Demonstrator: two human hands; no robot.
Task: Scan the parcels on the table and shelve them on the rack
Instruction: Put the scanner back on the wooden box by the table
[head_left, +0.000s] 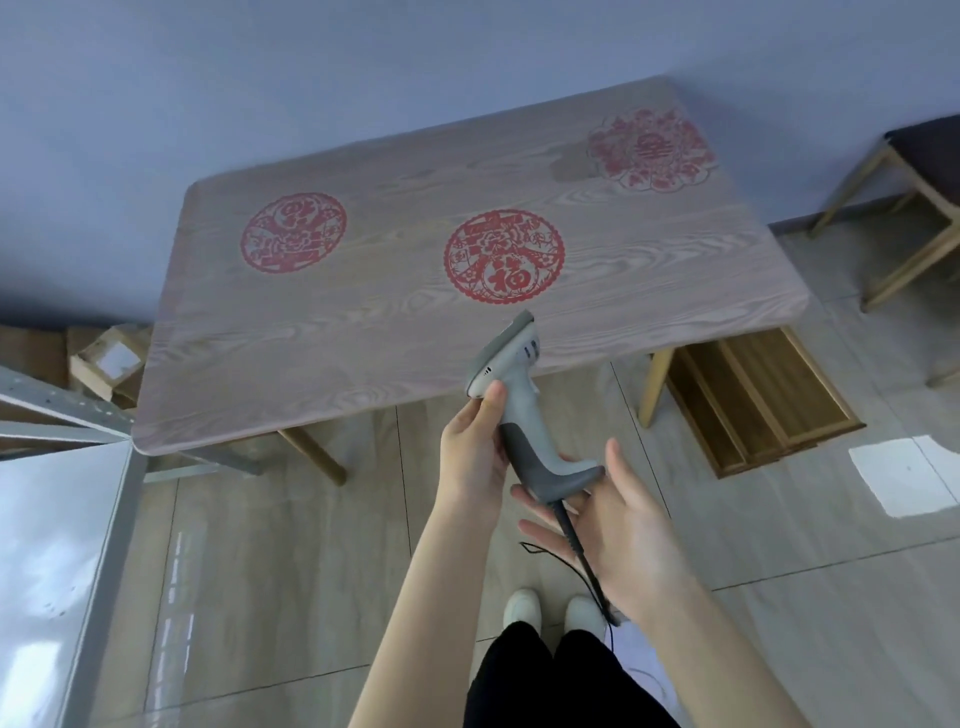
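At far left, a grey rack (52, 545), corner post close to the bench (363, 332) edge. Just behind, lower than the bench top, cardboard parcels (106, 364), one with a white label up; cannot tell whether on the floor or on a low shelf. Easy to clip that post or the bench corner when swinging a box across.

In the middle, over the near bench edge, the scanner (511, 384), nose aimed at plain wood rather than at any label, so likely to read nothing from here. Left hand (472, 452) wrapped round the grip, thumb up along the neck; right hand (623, 525) spread flat under the butt, merely propping. Looks like a handover between hands: risks a slip and a drop if released early.

Below, the black cable (582, 561) trailing down toward the white shoes (522, 608); could snag a foot or jerk the scanner on stepping left. At right, a wooden crate (753, 400) on the floor, another trip hazard.
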